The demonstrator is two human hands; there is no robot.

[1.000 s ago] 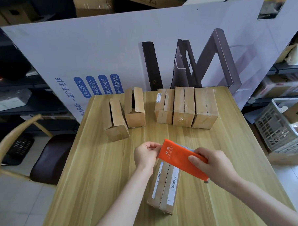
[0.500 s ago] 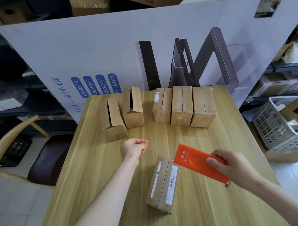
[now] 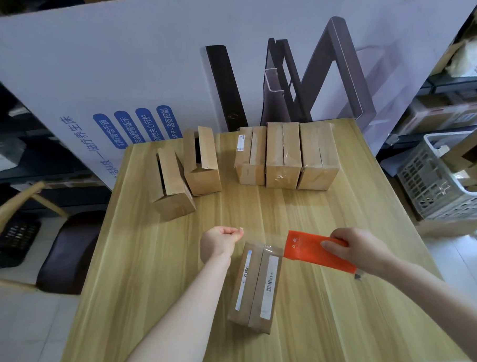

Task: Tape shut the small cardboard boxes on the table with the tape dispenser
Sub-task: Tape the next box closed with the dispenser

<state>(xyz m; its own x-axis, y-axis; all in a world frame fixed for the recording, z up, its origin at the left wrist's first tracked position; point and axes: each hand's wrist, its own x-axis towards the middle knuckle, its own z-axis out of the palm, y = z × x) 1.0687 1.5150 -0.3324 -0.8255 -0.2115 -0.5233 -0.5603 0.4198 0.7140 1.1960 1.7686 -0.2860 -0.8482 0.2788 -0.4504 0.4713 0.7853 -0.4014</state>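
Head, barcoded box [image 3: 253,287], "APP" board [image 3: 117,63], tape dispenser [image 3: 308,249]

6 cardboard boxes [image 3: 254,284] [image 3: 172,183] [image 3: 202,166] [image 3: 251,155] [image 3: 282,157] [image 3: 317,155], 1 tape dispenser [image 3: 306,247], 2 hands [image 3: 221,241] [image 3: 355,247], 1 table [image 3: 153,266], 1 basket [image 3: 423,183]

Open bench [image 3: 263,215] beyond the left grip [image 3: 219,243] and right grip [image 3: 355,248], cardboard box [image 3: 254,285] between them, more boxes [image 3: 282,157] farther beyond.

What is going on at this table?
A person is taping small boxes. The right hand grips the orange tape dispenser beside the near box on the table. The left hand is curled; whether it pinches tape is unclear. Behind stand two open boxes and three closed boxes.
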